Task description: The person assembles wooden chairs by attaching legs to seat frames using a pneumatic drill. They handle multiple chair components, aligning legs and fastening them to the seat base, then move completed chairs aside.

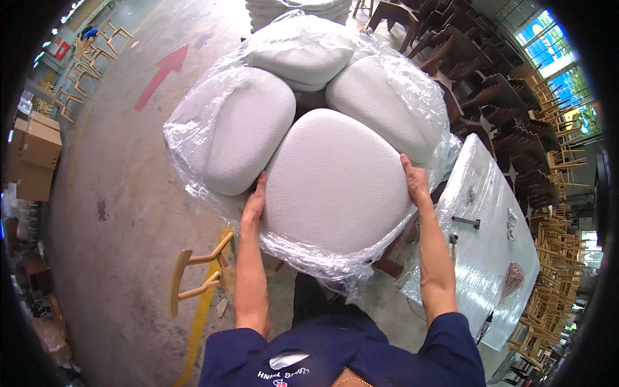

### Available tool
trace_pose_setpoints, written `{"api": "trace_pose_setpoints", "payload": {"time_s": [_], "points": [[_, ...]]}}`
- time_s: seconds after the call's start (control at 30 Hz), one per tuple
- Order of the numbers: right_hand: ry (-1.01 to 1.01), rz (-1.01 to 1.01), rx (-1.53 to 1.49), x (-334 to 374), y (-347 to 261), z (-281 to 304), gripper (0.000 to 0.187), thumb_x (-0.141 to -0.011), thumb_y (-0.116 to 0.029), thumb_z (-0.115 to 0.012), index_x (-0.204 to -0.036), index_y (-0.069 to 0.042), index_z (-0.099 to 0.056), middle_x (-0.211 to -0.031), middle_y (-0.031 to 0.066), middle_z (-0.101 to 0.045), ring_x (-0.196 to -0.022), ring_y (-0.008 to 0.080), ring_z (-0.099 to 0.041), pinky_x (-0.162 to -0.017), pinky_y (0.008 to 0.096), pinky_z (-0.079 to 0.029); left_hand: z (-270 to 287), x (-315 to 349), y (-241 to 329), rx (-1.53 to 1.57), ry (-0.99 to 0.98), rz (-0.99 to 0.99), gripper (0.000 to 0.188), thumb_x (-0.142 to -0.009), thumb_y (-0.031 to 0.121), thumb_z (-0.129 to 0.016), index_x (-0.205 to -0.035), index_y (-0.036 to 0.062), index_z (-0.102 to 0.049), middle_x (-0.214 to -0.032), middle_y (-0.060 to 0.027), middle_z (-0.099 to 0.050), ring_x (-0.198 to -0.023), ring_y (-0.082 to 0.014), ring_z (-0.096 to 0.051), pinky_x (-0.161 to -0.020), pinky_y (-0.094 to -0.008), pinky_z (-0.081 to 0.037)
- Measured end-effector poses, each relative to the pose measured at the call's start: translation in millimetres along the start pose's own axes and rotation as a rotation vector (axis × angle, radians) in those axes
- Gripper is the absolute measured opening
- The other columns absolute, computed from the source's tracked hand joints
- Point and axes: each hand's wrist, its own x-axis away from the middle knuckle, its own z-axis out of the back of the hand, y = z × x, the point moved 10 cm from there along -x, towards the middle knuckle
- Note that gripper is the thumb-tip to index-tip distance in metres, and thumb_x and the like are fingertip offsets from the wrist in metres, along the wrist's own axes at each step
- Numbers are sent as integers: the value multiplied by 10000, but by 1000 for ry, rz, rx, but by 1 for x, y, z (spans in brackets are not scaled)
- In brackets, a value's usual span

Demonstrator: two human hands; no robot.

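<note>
A light grey padded chair seat (335, 184) lies between my two hands, its flat upholstered face toward me. My left hand (256, 198) presses along its left edge, and my right hand (414, 180) grips the right edge with the fingers partly hidden beneath. Around it, clear plastic wrap (193, 138) bunches over a pile of similar grey seats: a left one (242, 132), a right one (387, 106) and a far one (302, 51). The wrap's near edge (322, 261) hangs loose below the held seat. What supports the pile is mostly hidden.
At right stands a table covered in plastic film (480, 238), with a hammer (465, 222) on it. Stacked dark chair parts (490, 97) and wooden chair frames (554, 284) fill the right side. A wooden chair frame (193, 271) stands near my left forearm. Cardboard boxes (35, 155) sit far left.
</note>
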Motion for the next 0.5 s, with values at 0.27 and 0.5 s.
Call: {"api": "trace_pose_setpoints", "payload": {"time_s": [0.27, 0.5], "points": [[409, 206, -583, 105, -11, 112, 625, -1112, -604, -657, -874, -37, -771, -732, 30, -687, -768, 107, -607, -673, 358, -487, 44, 77, 123, 51, 334, -807, 690, -1101, 727, -578, -1214, 51, -652, -1079, -10, -519, -1022, -183, -489, -904, -389, -428], [815, 195, -1008, 243, 212, 260, 304, -1097, -281, -646, -1130, -7, -772, -1060, 83, -772, -1000, 205, -738, -857, 369, -589, -187, 348, 258, -94, -59, -1198, 831, -1061, 635, -597, -1620, 21, -572, -1552, -213, -605, -1413, -389, -603, -1162, -594, -515]]}}
